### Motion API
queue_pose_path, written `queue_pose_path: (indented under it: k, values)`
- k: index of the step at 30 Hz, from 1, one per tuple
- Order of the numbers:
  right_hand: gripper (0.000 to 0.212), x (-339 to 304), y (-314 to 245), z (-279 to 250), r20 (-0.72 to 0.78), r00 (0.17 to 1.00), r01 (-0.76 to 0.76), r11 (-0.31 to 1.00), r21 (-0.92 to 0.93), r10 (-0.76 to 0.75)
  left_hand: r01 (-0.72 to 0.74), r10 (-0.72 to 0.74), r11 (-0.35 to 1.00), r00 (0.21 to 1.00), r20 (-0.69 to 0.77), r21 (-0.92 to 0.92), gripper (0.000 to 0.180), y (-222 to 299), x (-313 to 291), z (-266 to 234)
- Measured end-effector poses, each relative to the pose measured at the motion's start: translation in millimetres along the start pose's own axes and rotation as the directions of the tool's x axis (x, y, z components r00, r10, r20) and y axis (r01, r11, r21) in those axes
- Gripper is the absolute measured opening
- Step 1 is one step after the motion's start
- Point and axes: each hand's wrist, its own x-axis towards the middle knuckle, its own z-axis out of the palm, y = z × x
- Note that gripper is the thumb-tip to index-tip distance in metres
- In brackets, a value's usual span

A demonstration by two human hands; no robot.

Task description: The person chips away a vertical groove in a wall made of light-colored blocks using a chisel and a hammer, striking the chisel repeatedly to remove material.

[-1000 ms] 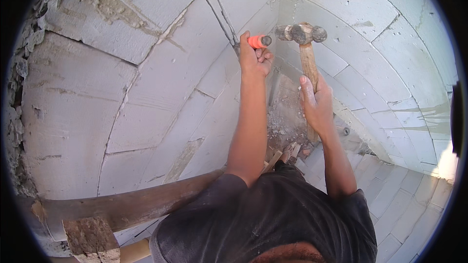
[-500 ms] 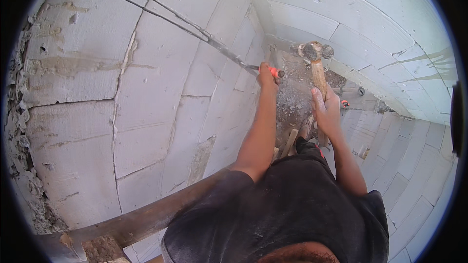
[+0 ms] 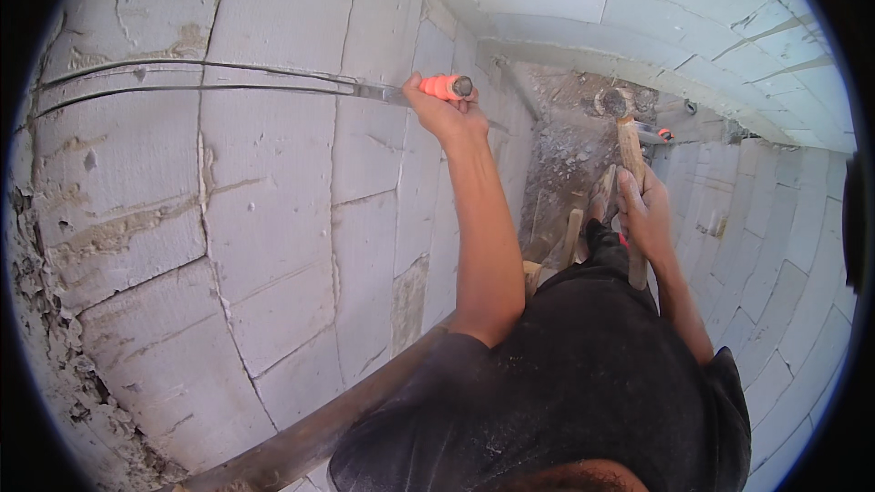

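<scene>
My left hand [image 3: 450,118] is closed around the orange grip of a chisel [image 3: 442,87] at the block wall on the left. The chisel's struck end points right, and its blade is mostly hidden behind my fingers. Two dark parallel cut lines [image 3: 196,75] run along the wall and end close to that hand. On the right, my right hand [image 3: 645,210] grips the wooden handle of a hammer [image 3: 629,141]. The hammer's head points away from me, over the rubble, apart from the chisel.
A second block wall [image 3: 538,0] rises ahead. Rubble [image 3: 570,141] covers the floor between the walls. Beyond the hammer lies a tool with an orange end [image 3: 663,135]. A round wooden pole [image 3: 365,392] slants along the lower left, and a timber piece [image 3: 572,235] stands near my foot.
My left hand and the chisel have shifted up and left in the picture. The hammer has moved right, away from the chisel, with its head turned. The whole view has tilted.
</scene>
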Motion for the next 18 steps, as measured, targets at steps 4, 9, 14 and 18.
queue_pose_path:
  k: [4,9,14,18]
  values:
    - [0.028,2,-23,7,0.066,0.996,0.059,0.992,-0.112,-0.052,-0.019,0.025,0.998,0.995,-0.093,0.059,0.028,11,-16,16]
    - [0.031,5,-24,17,0.105,0.988,0.134,0.971,-0.197,-0.115,0.013,-0.013,0.999,1.0,0.014,0.043,0.038,9,-4,13]
    - [0.03,4,-23,23,0.115,0.991,0.085,0.991,-0.106,-0.072,0.132,-0.133,0.991,0.981,0.143,0.019,0.041,10,5,9]
    - [0.03,7,-27,21,0.131,0.99,0.058,0.991,-0.12,-0.042,0.141,-0.164,0.983,0.965,0.206,0.122,0.042,14,14,0]
